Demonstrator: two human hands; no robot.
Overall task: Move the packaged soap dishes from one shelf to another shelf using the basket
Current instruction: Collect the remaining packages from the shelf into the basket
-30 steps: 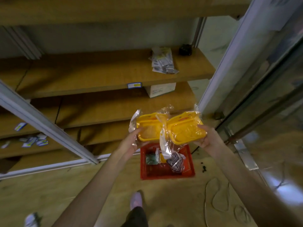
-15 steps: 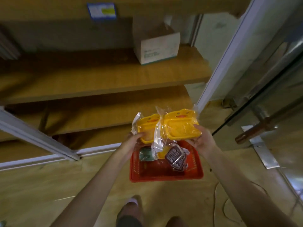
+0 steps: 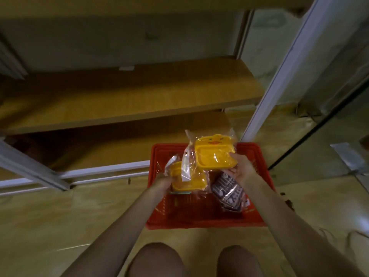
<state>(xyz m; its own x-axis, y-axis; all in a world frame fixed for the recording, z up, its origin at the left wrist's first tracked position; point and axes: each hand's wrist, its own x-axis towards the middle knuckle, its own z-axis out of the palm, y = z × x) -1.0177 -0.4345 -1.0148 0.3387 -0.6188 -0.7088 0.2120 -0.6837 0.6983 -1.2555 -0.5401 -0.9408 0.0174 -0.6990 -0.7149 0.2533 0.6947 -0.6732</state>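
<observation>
Right hand (image 3: 240, 169) curls round the near edge of one packaged soap dish (image 3: 214, 153), yellow, duck face on its far rim, clear wrapper, thumb on top. Left hand (image 3: 164, 181) grips a second soap dish (image 3: 188, 179), lower and to the left, mostly inside the basket (image 3: 199, 218); its fingers are hidden under the wrapper. Count: two yellow dishes, one per hand. One red basket below both hands, on the floor (image 3: 50, 226). Inside it, just under the right hand, one dark printed packet (image 3: 227, 191); a sliver of something teal beneath the left dish, unclear. Beyond the basket, wooden shelves (image 3: 129, 100). Two bare knees nearest the camera.
</observation>
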